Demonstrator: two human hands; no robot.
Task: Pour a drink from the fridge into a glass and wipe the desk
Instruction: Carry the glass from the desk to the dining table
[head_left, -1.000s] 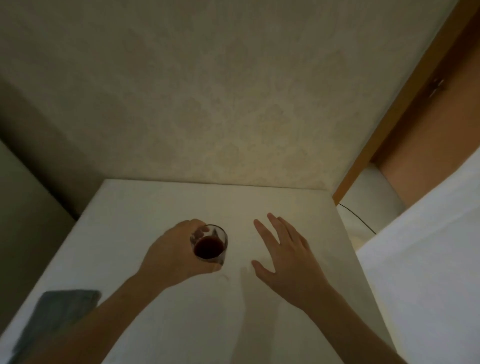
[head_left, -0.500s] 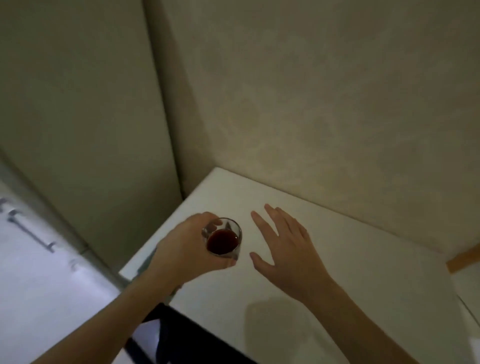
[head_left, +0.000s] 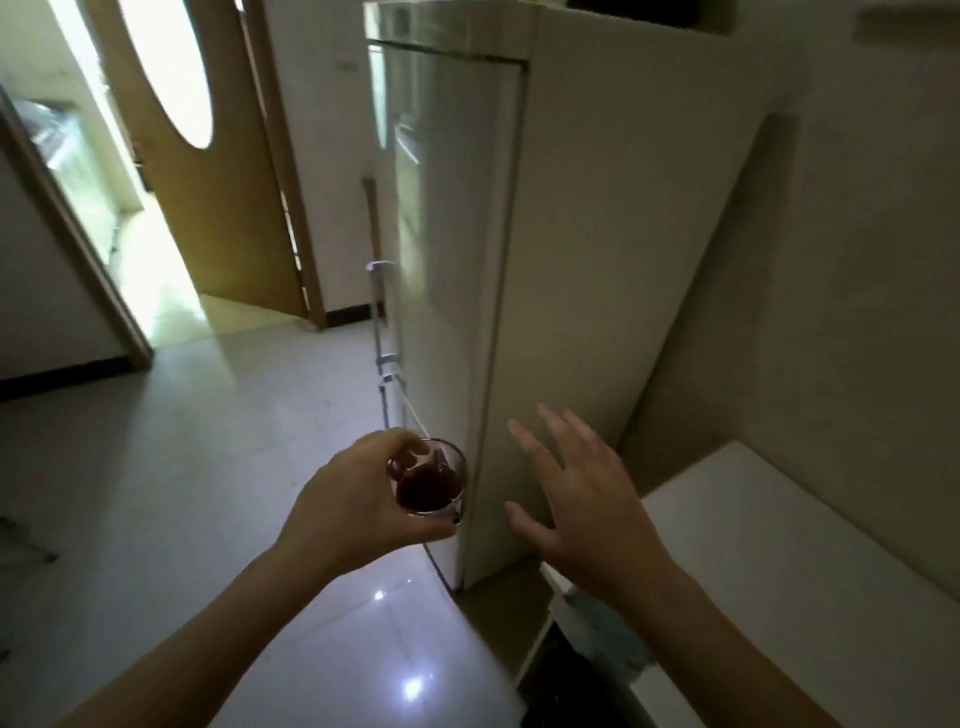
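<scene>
One tall white fridge (head_left: 519, 260) fills the middle of the view; its door is shut and two metal handles show on the front edge, one above the other. One pale tiled floor (head_left: 182, 493) lies to the left and below, with bright light spots on it; one wooden door (head_left: 208, 171) with an oval window stands open at the far left. One white desk (head_left: 779, 571) is at the right, beside the fridge and against the wall; on its near corner lies one grey thing (head_left: 608, 639), maybe a cloth, but it is blurred and partly hidden by the arm. Two bare hands are in view; the left hand (head_left: 348, 504) is wrapped around one small clear glass (head_left: 428, 480), fingers at the far side and thumb at the near side, and holds it in the air over the floor, just in front of the fridge's lower corner. The glass is upright or nearly so; in it is a dark red drink, about half full. The right hand (head_left: 582, 499) is spread flat, fingers apart, grasping nothing, near the fridge's side.
</scene>
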